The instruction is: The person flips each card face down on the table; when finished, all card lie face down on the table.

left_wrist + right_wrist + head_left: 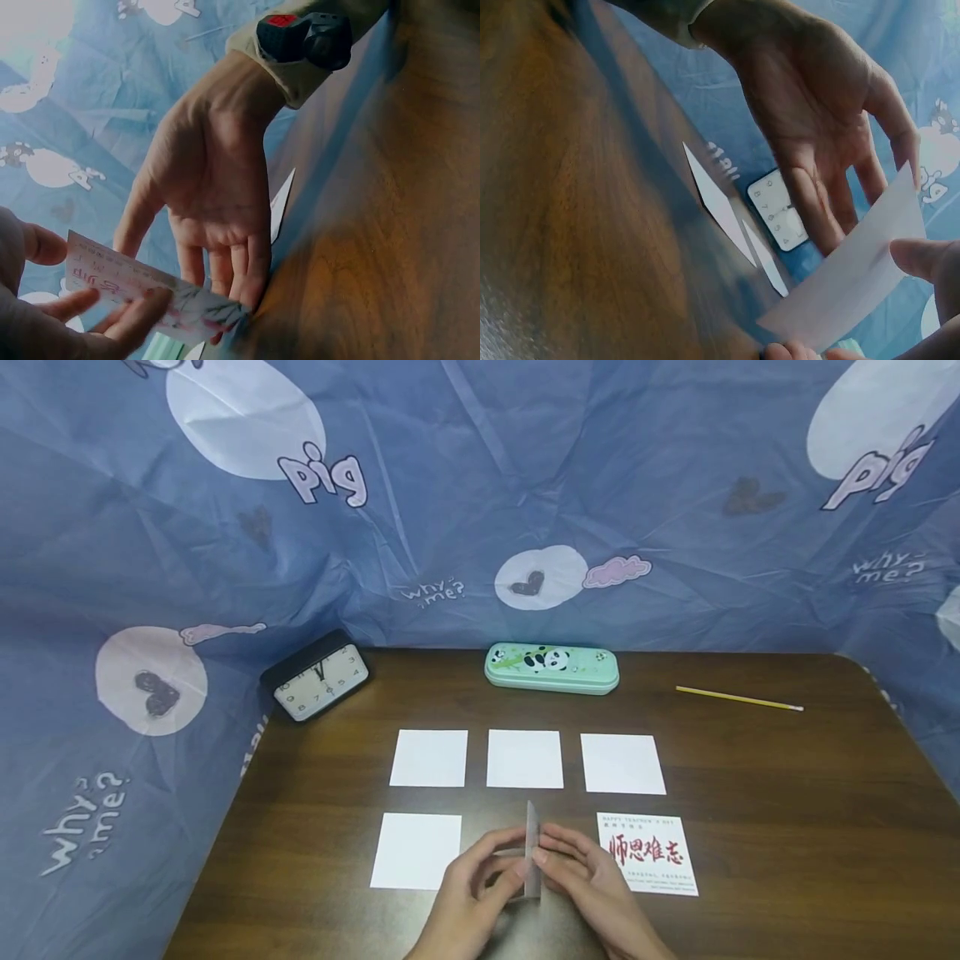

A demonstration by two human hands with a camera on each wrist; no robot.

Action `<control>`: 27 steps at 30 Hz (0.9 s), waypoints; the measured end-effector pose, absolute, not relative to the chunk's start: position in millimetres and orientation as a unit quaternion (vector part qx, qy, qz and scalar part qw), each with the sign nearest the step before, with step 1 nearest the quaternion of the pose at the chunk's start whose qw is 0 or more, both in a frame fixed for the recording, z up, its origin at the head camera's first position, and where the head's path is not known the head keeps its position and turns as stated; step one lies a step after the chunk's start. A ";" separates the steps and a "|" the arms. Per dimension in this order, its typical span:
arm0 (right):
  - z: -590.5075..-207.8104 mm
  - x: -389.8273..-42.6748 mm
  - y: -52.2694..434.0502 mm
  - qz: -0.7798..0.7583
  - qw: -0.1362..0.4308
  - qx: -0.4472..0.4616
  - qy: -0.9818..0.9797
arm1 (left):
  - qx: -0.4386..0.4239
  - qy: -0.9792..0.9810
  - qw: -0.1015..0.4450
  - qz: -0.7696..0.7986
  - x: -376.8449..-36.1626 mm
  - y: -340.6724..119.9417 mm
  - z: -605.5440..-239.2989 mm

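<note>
A thin square card [532, 852] stands on edge between both hands, seen nearly edge-on from the head. My left hand [480, 885] holds it from the left, thumb and curled fingers at it; my right hand [588, 872] holds it from the right. In the left wrist view the card's face [112, 277] bears red writing and a printed picture, and faces the left fingers [142, 319]. In the right wrist view its other face [855, 277] is plain white, with the right thumb [915, 259] against it. Several fingertips are hidden behind the card.
White cards lie in a back row [429, 758] and at front left [417, 852]. A face-up card [651, 856] with red characters lies at front right. Behind stand a black clock [318, 681] and a green panda pencil case [552, 668]; a yellow pencil [738, 697] lies right.
</note>
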State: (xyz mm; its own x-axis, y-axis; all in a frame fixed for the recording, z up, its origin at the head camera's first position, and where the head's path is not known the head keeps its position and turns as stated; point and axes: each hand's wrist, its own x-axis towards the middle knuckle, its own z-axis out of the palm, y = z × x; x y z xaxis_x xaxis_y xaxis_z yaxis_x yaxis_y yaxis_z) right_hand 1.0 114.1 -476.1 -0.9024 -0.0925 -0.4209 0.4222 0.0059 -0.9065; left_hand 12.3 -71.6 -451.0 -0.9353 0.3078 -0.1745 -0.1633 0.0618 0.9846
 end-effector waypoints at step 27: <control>-473.3 -13.1 140.5 -0.632 0.164 0.160 0.741 | -0.016 0.790 0.062 0.609 6.2 -100.6 -472.3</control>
